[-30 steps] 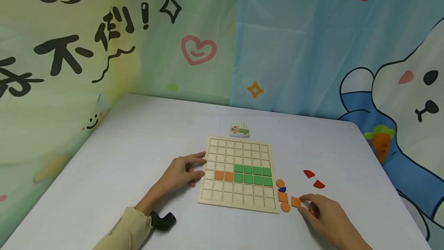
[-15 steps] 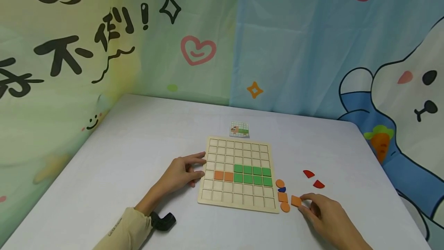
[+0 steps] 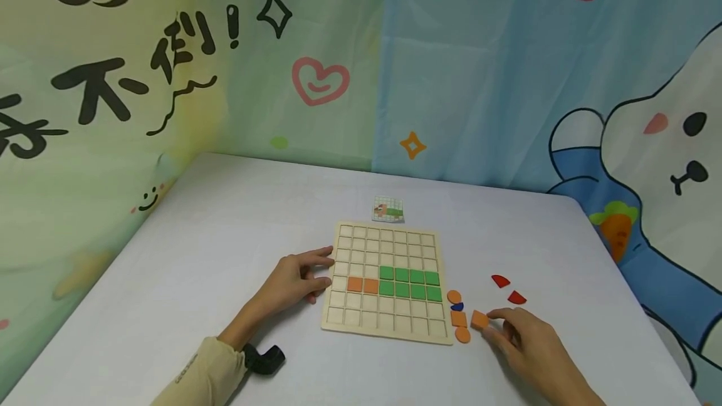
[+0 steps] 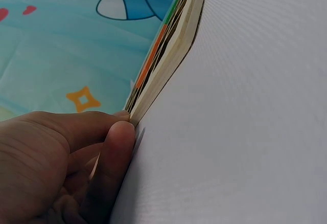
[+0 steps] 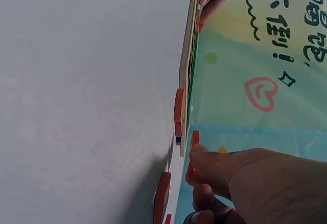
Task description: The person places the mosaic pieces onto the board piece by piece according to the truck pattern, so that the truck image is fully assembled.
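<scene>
My right hand (image 3: pixel 527 346) pinches an orange square tile (image 3: pixel 480 320) between thumb and forefinger, to the right of the grid board; in the right wrist view the tile (image 5: pixel 195 138) stands edge-on at the fingertips. The wooden grid board (image 3: pixel 389 245) lies flat, with green squares (image 3: pixel 417 284) and two orange squares (image 3: pixel 363 285) set in its cells. With outstretched fingers, my left hand (image 3: pixel 293 281) touches the board's left edge (image 4: pixel 163 75). Along the right edge lie an orange disc (image 3: pixel 454 296), a blue piece (image 3: pixel 457 307), an orange square (image 3: pixel 459 319) and another orange disc (image 3: pixel 462 334).
Two red wedge pieces (image 3: pixel 509 289) lie further right. Behind the board is a small picture card (image 3: pixel 388 209). A black object (image 3: pixel 265 360) sits by the left sleeve (image 3: pixel 209 374). Printed curtains (image 3: pixel 479 80) stand behind the white table (image 3: pixel 254 205).
The orange square in my right hand has lifted and tilted a little, with the fingers moving slightly up. My left hand stays at the board's edge.
</scene>
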